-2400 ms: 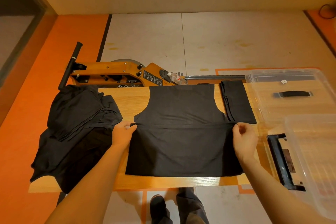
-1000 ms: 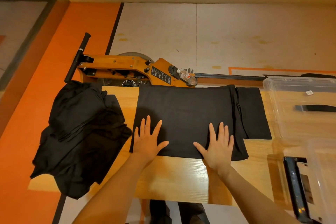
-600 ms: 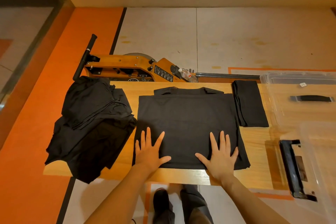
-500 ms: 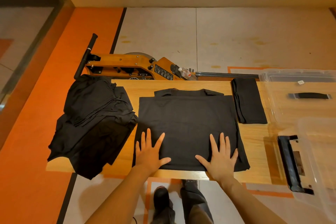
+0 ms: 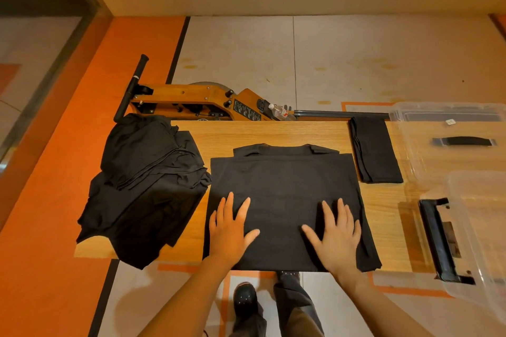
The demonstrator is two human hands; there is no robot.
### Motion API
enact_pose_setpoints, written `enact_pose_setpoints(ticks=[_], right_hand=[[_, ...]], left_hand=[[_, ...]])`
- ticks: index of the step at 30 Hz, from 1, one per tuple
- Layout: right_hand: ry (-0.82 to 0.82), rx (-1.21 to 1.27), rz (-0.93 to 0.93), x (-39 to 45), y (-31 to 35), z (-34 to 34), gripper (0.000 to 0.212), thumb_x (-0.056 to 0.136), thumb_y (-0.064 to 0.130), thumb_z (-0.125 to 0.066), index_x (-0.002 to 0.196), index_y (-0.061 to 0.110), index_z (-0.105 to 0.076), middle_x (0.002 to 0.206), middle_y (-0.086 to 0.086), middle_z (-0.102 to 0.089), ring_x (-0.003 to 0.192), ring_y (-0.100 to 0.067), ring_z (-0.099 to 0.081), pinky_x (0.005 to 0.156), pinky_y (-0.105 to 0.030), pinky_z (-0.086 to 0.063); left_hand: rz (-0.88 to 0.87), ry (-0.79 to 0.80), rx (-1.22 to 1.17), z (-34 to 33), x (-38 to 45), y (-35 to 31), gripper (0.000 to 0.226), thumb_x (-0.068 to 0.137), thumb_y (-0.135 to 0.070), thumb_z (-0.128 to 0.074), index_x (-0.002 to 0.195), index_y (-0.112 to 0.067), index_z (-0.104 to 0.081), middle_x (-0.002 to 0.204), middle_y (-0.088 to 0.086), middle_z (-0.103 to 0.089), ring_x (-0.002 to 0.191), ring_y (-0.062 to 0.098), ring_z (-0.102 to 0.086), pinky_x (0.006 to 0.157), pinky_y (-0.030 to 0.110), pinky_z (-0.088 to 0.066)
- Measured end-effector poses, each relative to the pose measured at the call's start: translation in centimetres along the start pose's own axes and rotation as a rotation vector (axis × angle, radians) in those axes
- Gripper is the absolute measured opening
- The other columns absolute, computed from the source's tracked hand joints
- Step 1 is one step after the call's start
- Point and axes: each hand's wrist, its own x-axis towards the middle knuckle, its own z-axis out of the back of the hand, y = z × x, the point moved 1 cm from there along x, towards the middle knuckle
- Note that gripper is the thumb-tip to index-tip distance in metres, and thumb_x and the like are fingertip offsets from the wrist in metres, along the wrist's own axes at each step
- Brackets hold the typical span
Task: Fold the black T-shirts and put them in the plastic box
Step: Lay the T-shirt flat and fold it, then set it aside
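At the worktop's (image 5: 287,133) near middle, the left hand (image 5: 229,228) and right hand (image 5: 336,232) lie flat, fingers spread, on the half-folded T-shirt (image 5: 284,189), likely smoothing creases before the next fold.

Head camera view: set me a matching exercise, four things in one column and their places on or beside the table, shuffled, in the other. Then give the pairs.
Things
1. heap of unfolded black T-shirts
2. T-shirt being folded
3. folded T-shirt
4. water bottle

Places
A. far right part of the table, beside the plastic lid
B. middle of the table, under both flat hands
C. left end of the table, hanging over the edge
D. behind the table, on the orange machine

Pairs: 1-C, 2-B, 3-A, 4-D
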Motion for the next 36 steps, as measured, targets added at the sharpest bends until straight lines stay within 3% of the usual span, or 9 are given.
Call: enact_pose_setpoints(ticks=[4, 9, 15, 20, 25, 30, 34, 36], right_hand=[[-0.142, 0.140, -0.022, 4.9, 0.2, 2.7, 0.051, 0.093, 0.034, -0.062, 0.137, 0.010, -0.052, 0.140, -0.014, -0.052, 0.130, -0.032, -0.046, 0.108, -0.049, -0.035], [-0.184, 0.376, -0.177, 11.2, -0.9, 5.8, 0.045, 0.092, 0.018, -0.066, 0.133, 0.005, -0.055, 0.127, -0.015, -0.061, 0.118, -0.032, -0.058, 0.103, -0.045, -0.047], [-0.208, 0.404, -0.252, 15.7, -2.1, 7.9, 0.036, 0.095, 0.015, -0.061, 0.129, 0.004, -0.058, 0.122, -0.015, -0.065, 0.113, -0.033, -0.061, 0.095, -0.042, -0.047], [-0.107, 0.391, -0.267, 17.3, -2.0, 7.9, 0.034, 0.100, 0.026, -0.055, 0.126, 0.004, -0.059, 0.116, -0.014, -0.067, 0.109, -0.034, -0.061, 0.090, -0.043, -0.048], [-0.032, 0.431, -0.324, 17.9, -2.2, 7.0, 0.030, 0.094, 0.019, -0.064, 0.119, 0.003, -0.062, 0.108, -0.014, -0.067, 0.105, -0.033, -0.062, 0.087, -0.040, -0.048], [-0.062, 0.432, -0.316, 17.8, -2.1, 7.0, 0.012, 0.094, 0.015, -0.062, 0.099, 0.006, -0.066, 0.087, -0.006, -0.063, 0.089, -0.030, -0.064, 0.072, -0.032, -0.044], [-0.073, 0.361, -0.294, 17.5, -1.7, 6.9, 0.030, 0.093, 0.021, -0.066, 0.118, 0.005, -0.058, 0.106, -0.012, -0.065, 0.101, -0.032, -0.063, 0.082, -0.039, -0.049], [-0.043, 0.337, -0.314, 17.7, -1.7, 6.8, 0.037, 0.091, 0.021, -0.068, 0.122, 0.004, -0.057, 0.114, -0.015, -0.065, 0.106, -0.034, -0.062, 0.087, -0.043, -0.051]], left_hand=[[-0.002, -0.064, -0.040, 3.6, 5.7, 0.7, 0.053, 0.091, -0.046, -0.059, 0.138, -0.025, -0.048, 0.139, 0.000, -0.051, 0.130, 0.023, -0.044, 0.101, 0.040, -0.035], [0.086, -0.095, 0.065, 7.3, 12.1, 2.7, 0.045, 0.090, -0.043, -0.061, 0.130, -0.024, -0.054, 0.121, 0.000, -0.061, 0.113, 0.025, -0.055, 0.089, 0.037, -0.040], [0.194, -0.041, 0.073, 7.6, 15.5, 4.5, 0.031, 0.094, -0.035, -0.059, 0.120, -0.019, -0.057, 0.115, 0.004, -0.060, 0.109, 0.026, -0.055, 0.088, 0.039, -0.041], [0.253, -0.007, 0.049, 7.5, 16.2, 4.9, 0.022, 0.091, -0.029, -0.063, 0.110, -0.019, -0.058, 0.107, 0.003, -0.059, 0.104, 0.025, -0.055, 0.086, 0.039, -0.040], [0.303, 0.045, 0.029, 7.6, 16.4, 5.3, 0.021, 0.091, -0.035, -0.061, 0.105, -0.019, -0.062, 0.113, 0.007, -0.053, 0.107, 0.028, -0.051, 0.089, 0.039, -0.042], [0.292, 0.031, -0.205, 7.4, 16.2, 6.0, 0.014, 0.092, -0.024, -0.060, 0.094, -0.017, -0.049, 0.099, 0.005, -0.057, 0.096, 0.029, -0.057, 0.076, 0.038, -0.042], [0.326, 0.065, -0.279, 7.7, 15.9, 6.4, 0.024, 0.092, -0.024, -0.063, 0.113, -0.016, -0.053, 0.107, 0.006, -0.059, 0.100, 0.029, -0.059, 0.077, 0.038, -0.047], [0.318, 0.074, -0.253, 7.8, 16.0, 6.4, 0.019, 0.093, -0.023, -0.061, 0.109, -0.014, -0.061, 0.108, 0.007, -0.062, 0.100, 0.029, -0.059, 0.077, 0.038, -0.048]])
